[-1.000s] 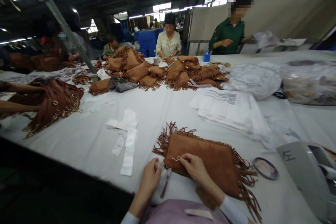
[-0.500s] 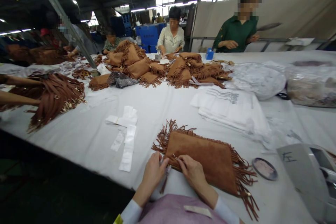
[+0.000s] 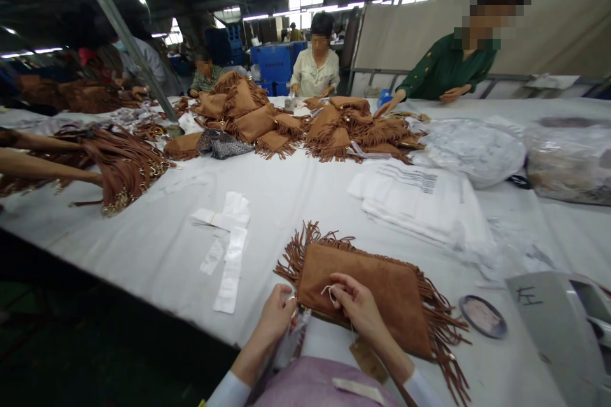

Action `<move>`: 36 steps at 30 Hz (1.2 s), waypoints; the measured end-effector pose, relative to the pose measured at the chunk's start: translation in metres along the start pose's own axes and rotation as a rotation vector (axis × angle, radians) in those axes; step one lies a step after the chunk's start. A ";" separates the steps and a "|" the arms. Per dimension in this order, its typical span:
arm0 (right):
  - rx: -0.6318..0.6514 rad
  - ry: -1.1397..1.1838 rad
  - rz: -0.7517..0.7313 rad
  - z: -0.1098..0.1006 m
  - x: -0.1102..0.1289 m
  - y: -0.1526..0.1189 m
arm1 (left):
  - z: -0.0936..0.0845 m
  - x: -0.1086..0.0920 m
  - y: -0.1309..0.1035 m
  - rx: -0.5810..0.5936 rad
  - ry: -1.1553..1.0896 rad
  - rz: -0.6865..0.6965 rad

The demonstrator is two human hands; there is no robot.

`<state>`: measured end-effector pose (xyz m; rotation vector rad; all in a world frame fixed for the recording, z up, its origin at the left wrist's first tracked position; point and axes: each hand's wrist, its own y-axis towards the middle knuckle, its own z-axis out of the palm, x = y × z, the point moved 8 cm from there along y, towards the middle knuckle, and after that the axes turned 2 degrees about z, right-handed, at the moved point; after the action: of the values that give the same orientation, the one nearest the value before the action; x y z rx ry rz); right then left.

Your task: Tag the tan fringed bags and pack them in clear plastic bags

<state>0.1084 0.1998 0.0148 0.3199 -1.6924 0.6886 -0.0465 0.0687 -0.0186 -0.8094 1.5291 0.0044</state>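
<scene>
A brown suede fringed bag (image 3: 363,286) lies flat on the white table in front of me. My left hand (image 3: 277,315) is closed at its near left corner, where a small piece of gold-coloured metal shows between the fingers. Clear plastic (image 3: 292,340) hangs below that hand. Above the bag, my right hand (image 3: 358,305) pinches a thin white string (image 3: 328,290), whose loop sticks out to the left of the fingertips. A brown hang tag (image 3: 368,359) dangles under the right wrist, partly covered by the forearm.
White paper strips (image 3: 231,267) lie left of the bag. To its right are a round dish (image 3: 483,316) and a grey machine (image 3: 548,324). Folded white bags (image 3: 420,197) and a pile of fringed bags (image 3: 252,121) sit farther back. Another person's arms (image 3: 52,165) hold brown straps (image 3: 126,168).
My right hand has risen from the bag's edge with the string, and the hang tag now shows. My left hand shifted slightly left. The green-clad co-worker leans toward the pile; the straps moved right.
</scene>
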 end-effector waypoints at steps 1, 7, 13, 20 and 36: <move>-0.004 -0.015 -0.001 -0.002 0.000 0.001 | 0.002 0.003 -0.001 0.039 -0.033 -0.043; -0.065 -0.091 0.007 -0.008 -0.008 0.003 | 0.005 0.014 -0.016 0.265 -0.181 -0.195; -0.148 -0.281 -0.088 -0.007 -0.001 0.004 | 0.002 -0.008 -0.002 0.292 -0.324 -0.131; -0.176 -0.440 -0.211 -0.006 0.026 0.013 | -0.005 -0.027 0.028 0.208 -0.468 -0.082; 0.185 -0.465 -0.293 0.072 0.051 0.012 | -0.005 0.000 0.025 0.182 -0.569 -0.108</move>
<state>0.0321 0.1746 0.0534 0.8959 -1.9643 0.5789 -0.0632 0.0853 -0.0294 -0.6704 0.9329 0.0143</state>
